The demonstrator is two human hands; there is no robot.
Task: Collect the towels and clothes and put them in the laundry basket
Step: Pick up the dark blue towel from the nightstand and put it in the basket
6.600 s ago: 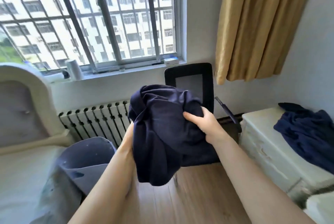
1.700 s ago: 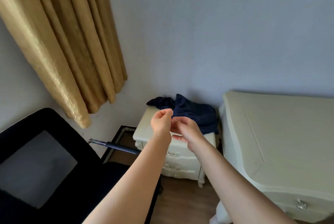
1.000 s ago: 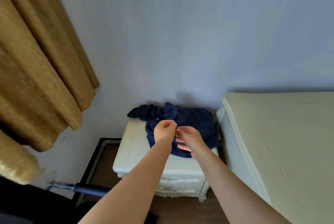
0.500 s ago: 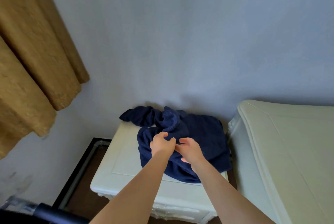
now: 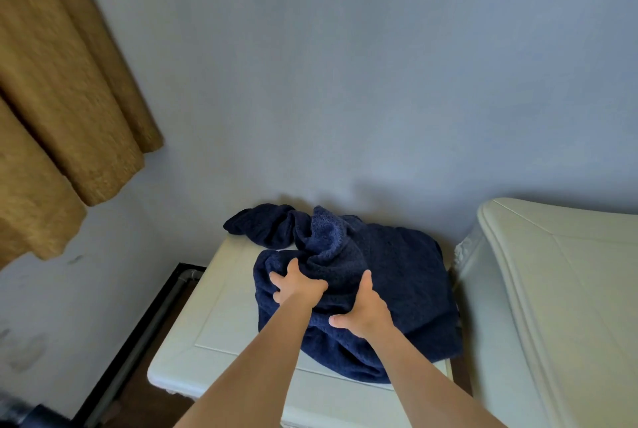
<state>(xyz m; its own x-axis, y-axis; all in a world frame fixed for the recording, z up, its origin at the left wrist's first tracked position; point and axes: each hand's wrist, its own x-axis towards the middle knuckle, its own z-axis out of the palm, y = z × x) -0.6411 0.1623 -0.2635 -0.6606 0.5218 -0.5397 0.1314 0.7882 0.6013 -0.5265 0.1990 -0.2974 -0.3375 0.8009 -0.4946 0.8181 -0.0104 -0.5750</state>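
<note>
A crumpled dark blue towel (image 5: 397,265) lies on top of a cream nightstand (image 5: 221,320) against the wall. My left hand (image 5: 297,284) presses into the towel's left fold with its fingers spread around the cloth. My right hand (image 5: 362,313) grips the bunched middle of the towel beside it. Both hands touch the fabric, and the towel still rests on the nightstand. The laundry basket is out of view.
A taller cream cabinet (image 5: 552,306) stands directly right of the nightstand. A gold curtain (image 5: 58,106) hangs at the upper left. A black-framed pipe (image 5: 152,320) runs along the floor left of the nightstand. The grey wall is close behind.
I have moved closer to the nightstand. My hands went from held together above the towel to spread apart and pressed down into its folds.
</note>
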